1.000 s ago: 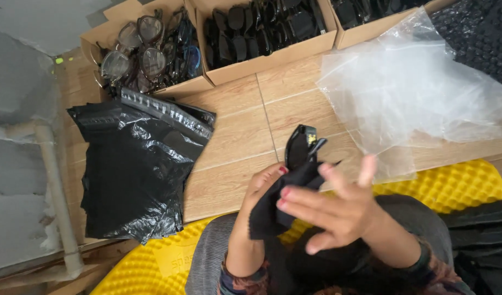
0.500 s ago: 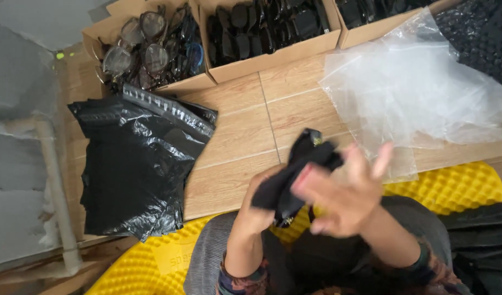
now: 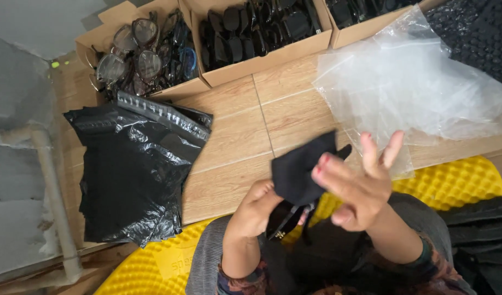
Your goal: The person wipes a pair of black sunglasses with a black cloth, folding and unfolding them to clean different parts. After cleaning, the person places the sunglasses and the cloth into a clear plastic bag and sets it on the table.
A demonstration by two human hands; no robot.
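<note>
My left hand [image 3: 255, 209] grips a pair of dark glasses [image 3: 286, 218] low in the middle of the view. A black cloth [image 3: 301, 170] is draped over the glasses. My right hand [image 3: 359, 185] pinches that cloth from the right, with the other fingers spread. Both hands are held above my lap and a yellow bumpy mat [image 3: 457, 182].
A stack of black plastic mailer bags [image 3: 132, 169] lies on the wood-look floor at the left. Clear plastic bags [image 3: 412, 90] are piled at the right. Cardboard boxes of glasses [image 3: 145, 52] and of dark sunglasses [image 3: 260, 30] stand along the top. A pipe [image 3: 53, 199] runs down the left edge.
The cloth has been drawn up over the glasses, which now sit lower in my left hand. My right hand has shifted to the right side of the cloth.
</note>
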